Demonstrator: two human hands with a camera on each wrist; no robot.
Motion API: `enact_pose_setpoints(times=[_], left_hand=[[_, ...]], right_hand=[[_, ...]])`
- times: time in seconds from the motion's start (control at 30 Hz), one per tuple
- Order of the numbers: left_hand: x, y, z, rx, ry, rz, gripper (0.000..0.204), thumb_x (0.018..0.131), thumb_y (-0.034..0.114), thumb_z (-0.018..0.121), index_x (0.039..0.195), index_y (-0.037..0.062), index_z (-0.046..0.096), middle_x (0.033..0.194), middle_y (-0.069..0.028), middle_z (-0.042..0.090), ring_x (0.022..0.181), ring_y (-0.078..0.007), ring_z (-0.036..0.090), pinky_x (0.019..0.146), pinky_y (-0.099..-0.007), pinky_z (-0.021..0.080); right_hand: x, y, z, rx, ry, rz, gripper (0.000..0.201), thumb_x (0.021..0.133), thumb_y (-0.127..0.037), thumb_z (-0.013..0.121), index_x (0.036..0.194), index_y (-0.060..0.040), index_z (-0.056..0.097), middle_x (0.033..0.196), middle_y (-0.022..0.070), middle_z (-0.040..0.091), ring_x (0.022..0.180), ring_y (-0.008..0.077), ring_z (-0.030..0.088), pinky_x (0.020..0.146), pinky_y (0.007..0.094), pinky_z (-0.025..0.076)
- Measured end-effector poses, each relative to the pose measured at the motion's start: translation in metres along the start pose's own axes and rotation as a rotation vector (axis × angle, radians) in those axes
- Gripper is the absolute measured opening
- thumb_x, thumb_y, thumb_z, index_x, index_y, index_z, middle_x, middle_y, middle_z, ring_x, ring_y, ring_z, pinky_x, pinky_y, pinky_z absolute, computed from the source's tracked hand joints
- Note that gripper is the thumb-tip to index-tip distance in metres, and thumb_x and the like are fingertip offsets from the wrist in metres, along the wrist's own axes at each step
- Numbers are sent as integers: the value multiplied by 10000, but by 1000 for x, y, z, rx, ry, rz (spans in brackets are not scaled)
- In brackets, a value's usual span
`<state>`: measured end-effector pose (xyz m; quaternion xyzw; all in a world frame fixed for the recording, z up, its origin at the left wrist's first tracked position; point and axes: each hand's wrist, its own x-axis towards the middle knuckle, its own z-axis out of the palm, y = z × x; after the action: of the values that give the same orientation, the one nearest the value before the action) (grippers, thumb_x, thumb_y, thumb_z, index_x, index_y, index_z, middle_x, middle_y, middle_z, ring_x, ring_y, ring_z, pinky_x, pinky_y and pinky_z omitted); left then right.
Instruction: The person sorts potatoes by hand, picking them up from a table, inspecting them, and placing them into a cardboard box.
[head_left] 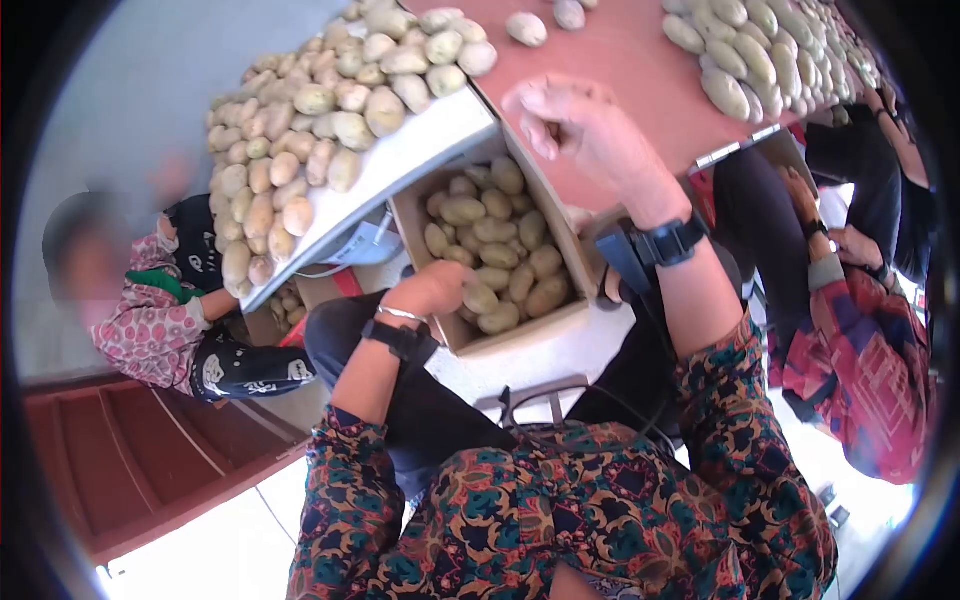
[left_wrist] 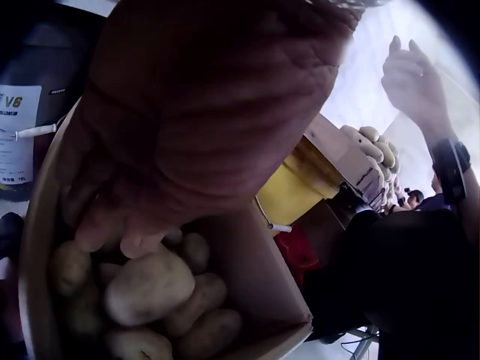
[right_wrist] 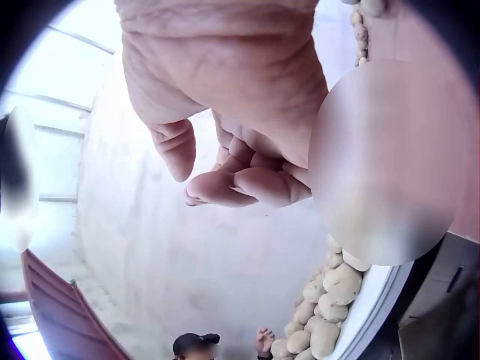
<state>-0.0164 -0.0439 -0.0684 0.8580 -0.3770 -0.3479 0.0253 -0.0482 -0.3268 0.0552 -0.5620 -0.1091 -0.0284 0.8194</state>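
Observation:
My left hand (head_left: 430, 290) reaches down into a cardboard box (head_left: 583, 308) of potatoes at my knees. Its fingers curl onto a pale potato (head_left: 480, 298) at the box's near left side. In the left wrist view, thumb and fingertips sit right at the top of that potato (left_wrist: 150, 289), with other potatoes around and below. My right hand (head_left: 590, 125) is raised over the reddish tabletop (head_left: 640, 60), beyond the box's right side. Its fingers bend loosely, with thumb and fingers apart and nothing between them (right_wrist: 232, 150).
A large potato heap (head_left: 300, 140) covers the white-edged table at left; another heap (head_left: 760, 55) lies at upper right. A loose potato (head_left: 527, 29) rests near the back. One person (head_left: 150, 320) sits at left and another (head_left: 850, 350) at right, close to my arm.

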Motion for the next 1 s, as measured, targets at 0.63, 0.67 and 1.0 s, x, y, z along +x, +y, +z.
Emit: enact_pose_setpoints(times=[0.63, 0.67, 1.0], left_hand=[[-13, 49, -60, -326, 223, 283, 430, 860, 142, 587, 1259, -18, 572, 1131, -234, 648, 1093, -380, 602, 961, -435, 460], [-9, 47, -63, -317, 236, 323, 430, 856, 138, 591, 1255, -21, 573, 1119, -232, 652, 1082, -379, 607, 954, -435, 464], [-9, -18, -63, -203, 620, 233, 272, 774, 106, 659, 1016, 17, 574, 982, -176, 627, 960, -370, 621, 793, -462, 521]], right_hand=[[38, 41, 67, 16, -45, 237, 234, 902, -209, 607, 991, 5, 640, 675, 9, 537, 606, 94, 498, 548, 222, 385], [39, 43, 68, 6, -45, 242, 234, 902, -209, 607, 991, 5, 640, 675, 9, 537, 606, 94, 498, 548, 222, 385], [154, 98, 111, -560, -77, 143, 334, 881, -244, 638, 1119, -14, 592, 772, 43, 624, 652, 156, 582, 613, 291, 479]])
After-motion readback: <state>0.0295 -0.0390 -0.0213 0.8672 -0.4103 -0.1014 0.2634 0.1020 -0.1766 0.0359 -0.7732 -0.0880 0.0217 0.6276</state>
